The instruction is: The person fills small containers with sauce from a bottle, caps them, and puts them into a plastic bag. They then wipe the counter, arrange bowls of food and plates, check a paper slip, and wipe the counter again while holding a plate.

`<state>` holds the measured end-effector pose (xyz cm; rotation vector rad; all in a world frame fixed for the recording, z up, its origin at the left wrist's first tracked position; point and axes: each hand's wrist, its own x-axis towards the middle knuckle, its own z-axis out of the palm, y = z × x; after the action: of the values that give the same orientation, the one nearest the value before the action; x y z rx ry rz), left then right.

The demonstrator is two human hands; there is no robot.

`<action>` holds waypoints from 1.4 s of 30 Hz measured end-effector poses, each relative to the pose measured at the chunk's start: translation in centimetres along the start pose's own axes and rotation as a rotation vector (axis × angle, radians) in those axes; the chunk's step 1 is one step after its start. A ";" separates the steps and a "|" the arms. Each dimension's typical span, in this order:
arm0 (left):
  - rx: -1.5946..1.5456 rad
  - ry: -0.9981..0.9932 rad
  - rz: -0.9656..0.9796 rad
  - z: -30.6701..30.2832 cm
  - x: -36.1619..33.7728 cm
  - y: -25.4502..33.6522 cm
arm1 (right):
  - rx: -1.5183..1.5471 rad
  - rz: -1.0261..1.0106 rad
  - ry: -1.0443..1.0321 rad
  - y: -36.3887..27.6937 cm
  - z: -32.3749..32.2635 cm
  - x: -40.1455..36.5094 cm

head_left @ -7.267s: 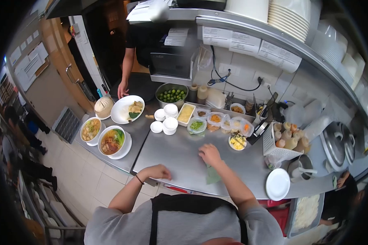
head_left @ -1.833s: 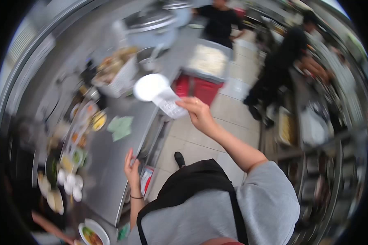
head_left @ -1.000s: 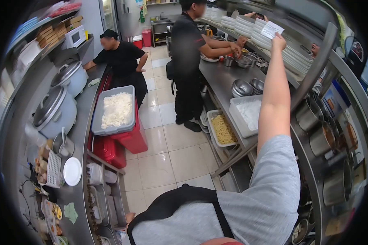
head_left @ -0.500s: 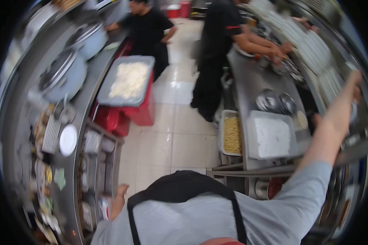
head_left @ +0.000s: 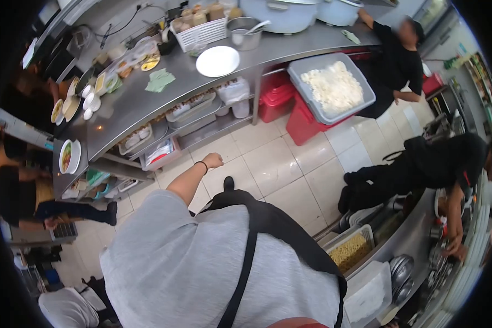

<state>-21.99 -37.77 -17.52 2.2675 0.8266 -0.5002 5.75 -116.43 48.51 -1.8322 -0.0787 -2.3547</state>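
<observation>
My left hand (head_left: 213, 160), with a dark band at the wrist, hangs over the tiled floor (head_left: 246, 177) in front of the steel counter (head_left: 186, 71). Its fingers are curled into a loose fist, and nothing shows in them. Closest to it is the counter's lower shelf, where a small tub (head_left: 163, 156) with packets stands. My right hand is out of view, beyond my grey shirt and black apron.
A grey tub of white food (head_left: 296, 65) rests on a red bin (head_left: 306, 123). A white plate (head_left: 217, 61) lies on the counter. Co-workers stand at the back right (head_left: 391, 65), right (head_left: 421, 164) and left (head_left: 19, 191). A noodle tub (head_left: 333, 240) sits at lower right.
My view has swung to the left, bringing the counter's near end and people there into sight. My right arm, stretched toward the right-hand shelf before, has left the view. My left hand shows more fully.
</observation>
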 end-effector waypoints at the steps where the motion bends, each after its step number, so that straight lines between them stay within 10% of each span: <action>1: 0.013 0.000 -0.029 -0.4 -0.1 -1.0 | 0.040 -0.006 0.001 -2.0 0.1 -0.6; 9: 0.161 0.021 -0.058 -4.3 2.2 -8.7 | 0.313 -0.022 0.019 -17.8 1.4 -3.9; 11: -0.325 0.088 -0.216 -8.2 3.5 -7.6 | 0.359 -0.030 0.021 -21.3 1.3 -4.5; 13: -0.426 0.306 0.057 -10.9 7.8 -8.5 | 0.405 -0.025 0.026 -24.6 1.2 -5.0; 19: -0.875 0.799 -0.108 -26.8 10.6 -1.4 | 0.560 -0.022 0.047 -34.0 1.6 -6.2; 29: -1.010 0.640 -0.249 -32.0 16.6 0.0 | 0.963 0.024 0.185 -48.7 6.7 -7.6; 37: -1.951 0.479 0.138 -27.8 14.7 -2.0 | 1.441 0.150 0.356 -60.9 17.4 -13.8; 40: -1.957 0.521 0.178 -27.3 10.4 -2.4 | 1.319 0.229 -0.774 -66.5 23.1 -25.2; 42: -1.977 0.570 0.175 -27.2 6.8 -2.7 | 1.725 -0.209 -1.029 -78.6 18.6 -27.8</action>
<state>-15.55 -14.39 -3.20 0.5117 0.7133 0.8335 18.02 -33.82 30.58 -1.5301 -1.6927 -0.3590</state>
